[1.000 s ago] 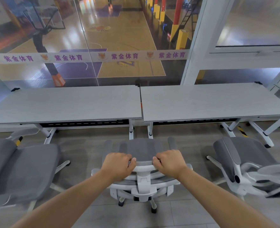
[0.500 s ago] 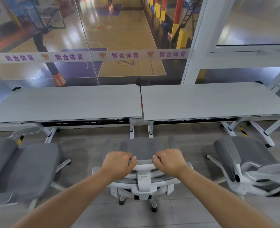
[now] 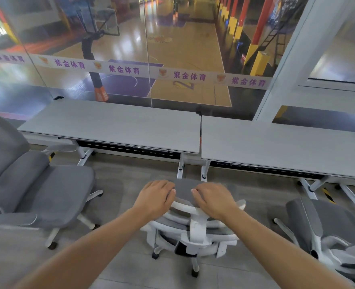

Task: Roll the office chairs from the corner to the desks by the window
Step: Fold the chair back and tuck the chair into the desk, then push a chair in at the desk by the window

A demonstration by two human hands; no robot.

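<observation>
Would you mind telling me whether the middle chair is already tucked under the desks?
Not tucked in. The middle chair stands on open floor short of the desks, with the left hand and right hand on its backrest top.

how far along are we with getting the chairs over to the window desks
Two grey mesh office chairs, left and right, already sit near the grey desks. Both hands, left and right, hold the middle chair's backrest; it remains short of the desks.
</observation>
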